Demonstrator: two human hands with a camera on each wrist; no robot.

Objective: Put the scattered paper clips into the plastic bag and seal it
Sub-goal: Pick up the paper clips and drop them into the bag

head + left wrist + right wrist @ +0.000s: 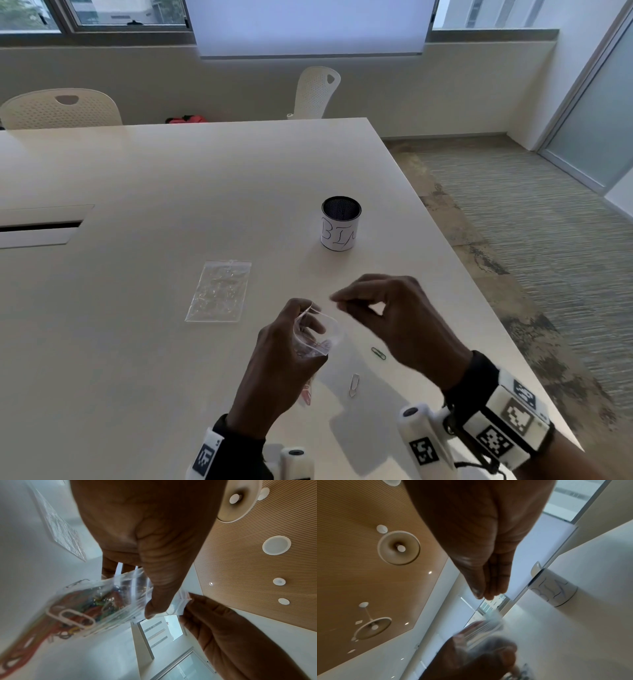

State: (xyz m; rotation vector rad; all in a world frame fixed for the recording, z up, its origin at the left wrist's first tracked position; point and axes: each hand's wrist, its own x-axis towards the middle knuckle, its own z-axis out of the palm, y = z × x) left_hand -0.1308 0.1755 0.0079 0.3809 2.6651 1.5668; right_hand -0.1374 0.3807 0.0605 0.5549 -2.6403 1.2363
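My left hand [281,356] grips the plastic bag [317,334] above the bench [144,192], thumb and fingers pinching its wall so the mouth bows open and faces my right hand [394,318]. Coloured paper clips [80,609] already lie bunched at its bottom, which I take as the reason it hangs mouth-up. The right hand hovers just beside the bag's mouth with thumb and fingertips pressed together; whether a clip sits in that pinch I cannot tell. Near the bag, on its right, a green clip [378,353] and a silver clip [354,384] lie loose on the bench. A pink clip [306,394] lies under the bag. A second, flat bag [219,291] lies left of and beyond the held bag.
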